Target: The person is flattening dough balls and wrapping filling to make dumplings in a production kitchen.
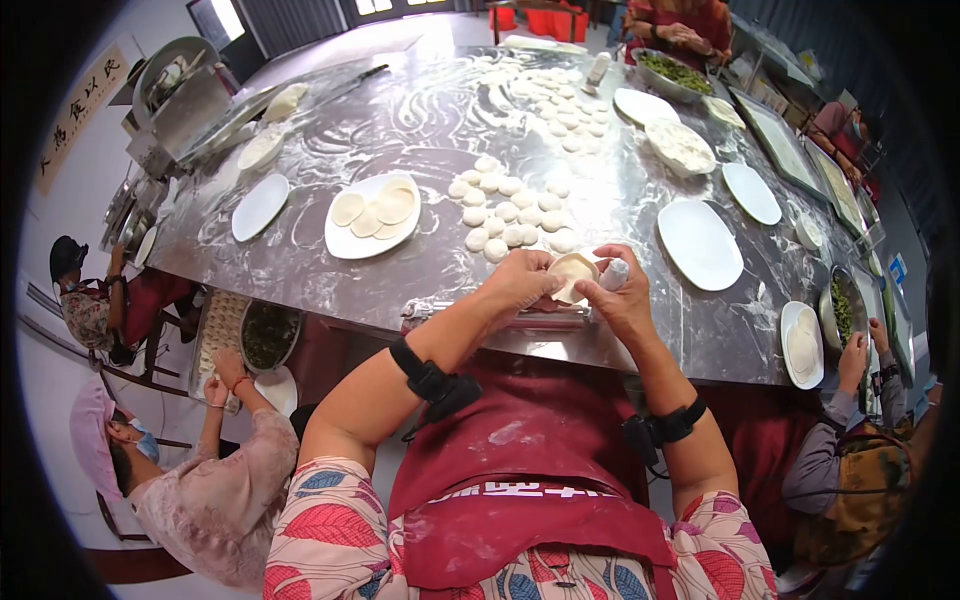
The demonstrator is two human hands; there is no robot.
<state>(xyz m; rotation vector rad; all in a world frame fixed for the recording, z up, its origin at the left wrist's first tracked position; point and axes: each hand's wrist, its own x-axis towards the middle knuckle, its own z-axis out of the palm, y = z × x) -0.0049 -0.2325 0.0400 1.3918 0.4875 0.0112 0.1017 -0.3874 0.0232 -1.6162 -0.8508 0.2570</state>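
Note:
A thin round dough wrapper [572,272] is held up between my two hands at the table's near edge. My left hand [526,282] pinches its left side. My right hand [624,302] has the thumb on its right side, and the floury, blunt end of a whitish stick [615,272], which looks like a rolling pin, shows among its fingers. Just beyond my hands lie several small flattened dough pieces [513,212]. To their left, a white plate [338,244] carries several rolled wrappers [375,208]. Below my hands, a silvery metal bar [540,320] runs along the edge, partly hidden.
White plates [700,245] [260,207] stand on both sides of the floury metal table [450,120]. More dough pieces [570,112] lie farther back, near a bowl of flour [680,147] and a bowl of green filling [672,75]. Co-workers sit left [215,490] and right [850,470]; another stands opposite.

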